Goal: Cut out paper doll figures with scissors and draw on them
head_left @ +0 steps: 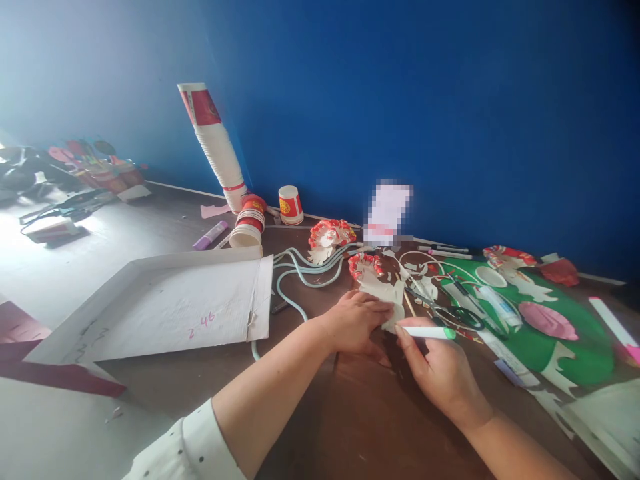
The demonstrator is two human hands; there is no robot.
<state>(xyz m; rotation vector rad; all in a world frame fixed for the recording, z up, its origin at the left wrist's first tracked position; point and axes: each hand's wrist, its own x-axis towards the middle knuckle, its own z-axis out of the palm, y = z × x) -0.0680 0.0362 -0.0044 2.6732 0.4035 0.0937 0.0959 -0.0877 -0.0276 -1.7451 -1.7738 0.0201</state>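
My left hand lies over a white paper cutout with a curled red paper-cup rim at its top end, holding it against the brown table. My right hand grips a white marker with a green end pointing right. The marker's left end meets the lower edge of the cutout; whether its tip touches is too small to tell. Black-handled scissors lie just beyond my right hand. A second cutout with a curled red rim rests farther back.
A white cardboard tray stands on the left. Tall stacked paper cups lean near the blue wall. Looped pale cables cross the middle. On the right, a green round mat bears scraps, a pink oval piece and markers.
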